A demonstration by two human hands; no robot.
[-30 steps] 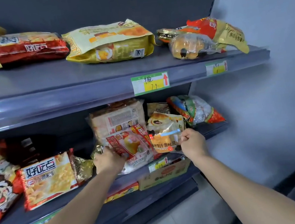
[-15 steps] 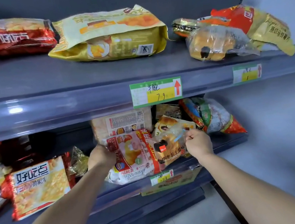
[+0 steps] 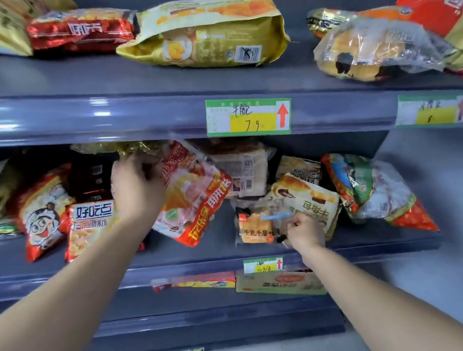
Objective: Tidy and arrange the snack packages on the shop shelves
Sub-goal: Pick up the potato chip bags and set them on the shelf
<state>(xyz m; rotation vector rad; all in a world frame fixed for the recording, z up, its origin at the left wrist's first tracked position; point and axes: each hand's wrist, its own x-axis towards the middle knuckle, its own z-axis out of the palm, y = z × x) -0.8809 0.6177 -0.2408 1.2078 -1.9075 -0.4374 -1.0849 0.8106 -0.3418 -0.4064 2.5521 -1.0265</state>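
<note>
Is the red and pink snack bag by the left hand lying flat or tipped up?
Tipped up: the red and pink snack bag stands diagonally, its print slanted, upper end gripped by the left hand.

Grey metal middle shelf (image 3: 205,256), centre frame: left hand (image 3: 136,190) grips tilted red-and-pink plastic snack packet (image 3: 195,200) at its edge. Lower right of that, right hand (image 3: 304,232) pinches clear plastic bread packet (image 3: 255,226).

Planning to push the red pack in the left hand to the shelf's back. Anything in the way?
Yes: a pale bread pack with a barcode label lies just behind the red pack that the left hand grips, filling the space toward the back.
</note>
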